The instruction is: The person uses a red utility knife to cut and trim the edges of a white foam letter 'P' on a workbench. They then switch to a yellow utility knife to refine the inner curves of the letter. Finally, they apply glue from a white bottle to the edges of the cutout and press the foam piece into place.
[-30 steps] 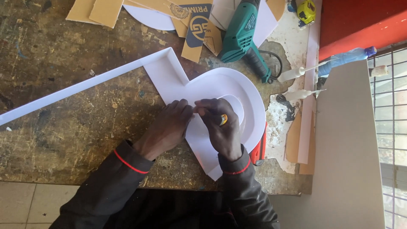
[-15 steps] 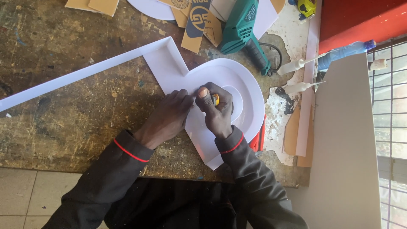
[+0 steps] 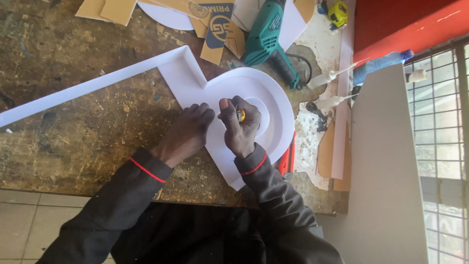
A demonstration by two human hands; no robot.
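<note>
A large white letter-shaped form [image 3: 273, 98] with raised edges lies on the worn wooden bench [image 3: 73, 132]; a long white strip [image 3: 88, 85] runs from it toward the left. My left hand [image 3: 188, 132] presses flat on the white form, fingers spread. My right hand [image 3: 240, 124] is closed around a small yellow tool [image 3: 241, 115], its tip against the form near the inner round cut-out.
A green power tool [image 3: 266, 36] with a black cord lies at the back, beside cardboard pieces [image 3: 215, 29] and a yellow tape measure [image 3: 338, 13]. Two white glue nozzles [image 3: 327, 78] and a blue bottle [image 3: 383, 62] sit right, by a grey board [image 3: 386, 171].
The view has shifted slightly. My right hand has moved a little along the inner curve with the yellow tool; my left hand stays pressed on the form.
</note>
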